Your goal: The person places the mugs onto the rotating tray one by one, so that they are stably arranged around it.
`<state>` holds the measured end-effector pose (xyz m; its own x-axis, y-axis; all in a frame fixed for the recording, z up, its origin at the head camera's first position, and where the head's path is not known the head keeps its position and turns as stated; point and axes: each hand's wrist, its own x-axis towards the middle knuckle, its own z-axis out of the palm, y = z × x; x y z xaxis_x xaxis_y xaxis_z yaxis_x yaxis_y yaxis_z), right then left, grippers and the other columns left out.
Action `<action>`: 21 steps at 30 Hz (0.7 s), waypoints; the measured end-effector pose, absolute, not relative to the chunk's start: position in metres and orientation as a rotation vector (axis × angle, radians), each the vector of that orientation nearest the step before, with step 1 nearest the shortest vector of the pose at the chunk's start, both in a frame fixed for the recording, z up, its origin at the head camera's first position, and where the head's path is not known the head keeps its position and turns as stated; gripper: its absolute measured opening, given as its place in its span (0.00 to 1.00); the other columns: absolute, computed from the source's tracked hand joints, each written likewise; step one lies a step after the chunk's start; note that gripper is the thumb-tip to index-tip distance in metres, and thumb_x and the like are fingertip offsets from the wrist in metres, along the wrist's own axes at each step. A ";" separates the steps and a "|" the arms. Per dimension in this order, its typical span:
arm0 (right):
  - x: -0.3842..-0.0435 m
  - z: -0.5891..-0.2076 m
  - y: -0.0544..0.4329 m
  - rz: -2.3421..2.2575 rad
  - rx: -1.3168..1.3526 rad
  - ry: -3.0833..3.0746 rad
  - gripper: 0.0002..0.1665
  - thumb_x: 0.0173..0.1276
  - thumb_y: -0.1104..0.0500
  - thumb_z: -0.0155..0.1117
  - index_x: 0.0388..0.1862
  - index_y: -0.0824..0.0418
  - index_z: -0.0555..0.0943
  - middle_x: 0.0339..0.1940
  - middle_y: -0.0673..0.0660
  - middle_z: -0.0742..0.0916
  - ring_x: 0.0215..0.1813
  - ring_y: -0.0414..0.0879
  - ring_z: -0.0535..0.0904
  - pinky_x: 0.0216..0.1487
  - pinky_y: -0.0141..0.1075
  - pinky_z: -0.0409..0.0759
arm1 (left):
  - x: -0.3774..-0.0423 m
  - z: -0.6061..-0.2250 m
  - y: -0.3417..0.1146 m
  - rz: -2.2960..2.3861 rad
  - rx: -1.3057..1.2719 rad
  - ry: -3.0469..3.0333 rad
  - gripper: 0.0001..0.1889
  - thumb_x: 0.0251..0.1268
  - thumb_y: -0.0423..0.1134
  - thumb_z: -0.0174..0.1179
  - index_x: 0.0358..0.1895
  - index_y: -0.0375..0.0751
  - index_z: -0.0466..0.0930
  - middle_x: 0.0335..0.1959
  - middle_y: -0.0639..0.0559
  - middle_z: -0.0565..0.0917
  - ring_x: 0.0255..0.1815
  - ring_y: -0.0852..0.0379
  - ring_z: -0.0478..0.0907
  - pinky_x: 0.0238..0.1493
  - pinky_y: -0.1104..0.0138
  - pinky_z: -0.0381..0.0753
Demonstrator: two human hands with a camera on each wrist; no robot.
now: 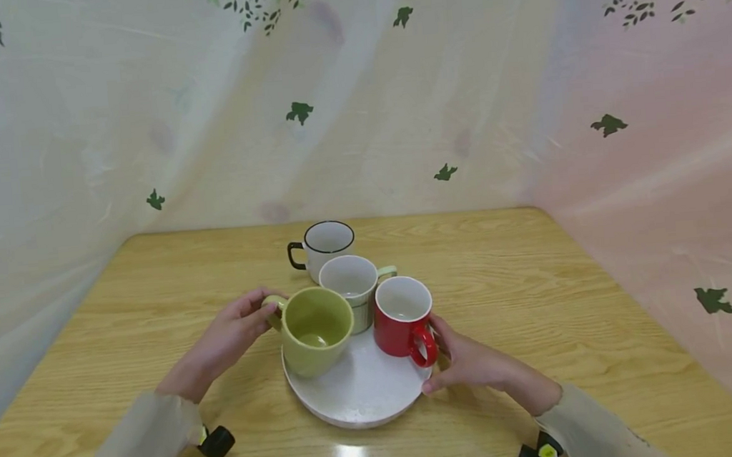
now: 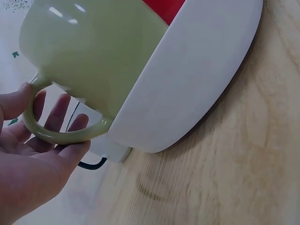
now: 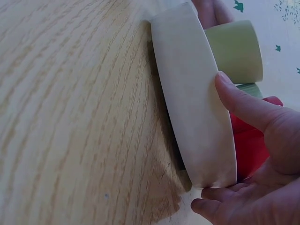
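A green mug (image 1: pixel 318 333) stands at the left of a round white turntable-like board (image 1: pixel 360 399). My left hand (image 1: pixel 242 323) holds the mug's handle (image 2: pixel 61 137), the thumb on its upper part and the fingers behind and under it. On the board's right side is a red mug (image 1: pixel 402 333) with its handle turned toward my right hand (image 1: pixel 470 361). That hand touches the board's rim, thumb and fingers spread along it, with the upper fingers close beside the red handle. A white mug with a pale green handle (image 1: pixel 351 287) stands between and behind the two mugs.
Farther back is a white enamel mug (image 1: pixel 322 246) with a black rim and black handle. Everything stands on a light wooden table (image 1: pixel 538 279). A pale curtain with printed leaves (image 1: pixel 357 114) hangs behind and along both sides.
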<state>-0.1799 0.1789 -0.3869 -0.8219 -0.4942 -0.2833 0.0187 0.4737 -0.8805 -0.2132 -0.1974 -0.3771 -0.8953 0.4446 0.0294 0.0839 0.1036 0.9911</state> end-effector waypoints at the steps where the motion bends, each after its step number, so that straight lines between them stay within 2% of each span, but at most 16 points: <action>1: -0.180 -0.387 0.179 -1.332 -0.394 2.215 0.71 0.54 0.61 0.76 0.79 0.62 0.33 0.81 0.66 0.46 0.78 0.69 0.45 0.76 0.62 0.51 | -0.216 -0.378 -0.198 1.867 0.537 2.091 0.18 0.78 0.41 0.44 0.59 0.30 0.68 0.52 0.56 0.77 0.54 0.67 0.76 0.59 0.77 0.77; 7: -0.181 -0.388 0.180 -1.331 -0.405 2.212 0.71 0.54 0.61 0.76 0.79 0.62 0.33 0.80 0.66 0.46 0.79 0.69 0.45 0.76 0.61 0.51 | -0.229 -0.379 -0.197 1.830 0.553 2.063 0.18 0.78 0.43 0.45 0.61 0.35 0.68 0.56 0.56 0.75 0.58 0.68 0.74 0.61 0.75 0.76; 10: -0.181 -0.388 0.181 -1.334 -0.418 2.208 0.71 0.54 0.61 0.76 0.79 0.63 0.33 0.80 0.66 0.46 0.79 0.69 0.44 0.76 0.61 0.51 | -0.233 -0.379 -0.197 1.799 0.547 2.065 0.19 0.78 0.44 0.45 0.62 0.37 0.67 0.58 0.56 0.74 0.60 0.68 0.72 0.68 0.65 0.73; 13: -0.181 -0.388 0.181 -1.334 -0.422 2.207 0.71 0.54 0.61 0.76 0.79 0.63 0.33 0.80 0.66 0.46 0.78 0.70 0.45 0.76 0.61 0.51 | -0.237 -0.378 -0.197 1.778 0.540 2.054 0.20 0.78 0.44 0.44 0.65 0.37 0.66 0.64 0.52 0.72 0.63 0.67 0.70 0.73 0.53 0.66; 17: -0.181 -0.388 0.182 -1.333 -0.410 2.206 0.71 0.54 0.61 0.76 0.79 0.62 0.33 0.80 0.66 0.46 0.79 0.69 0.45 0.76 0.61 0.51 | -0.241 -0.379 -0.195 1.742 0.541 2.043 0.23 0.79 0.44 0.43 0.70 0.36 0.62 0.71 0.42 0.66 0.70 0.56 0.66 0.75 0.46 0.60; 21: -0.181 -0.388 0.181 -1.327 -0.404 2.211 0.71 0.54 0.61 0.76 0.79 0.62 0.33 0.81 0.66 0.46 0.79 0.69 0.44 0.77 0.61 0.50 | -0.245 -0.380 -0.192 1.700 0.530 2.022 0.25 0.79 0.43 0.41 0.73 0.36 0.59 0.75 0.39 0.61 0.75 0.44 0.58 0.75 0.45 0.58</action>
<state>-0.1809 0.1808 -0.3878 -0.8173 -0.5020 -0.2829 0.0134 0.4743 -0.8803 -0.2453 -0.1916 -0.3800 -0.8280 0.5538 -0.0884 0.0082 0.1696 0.9855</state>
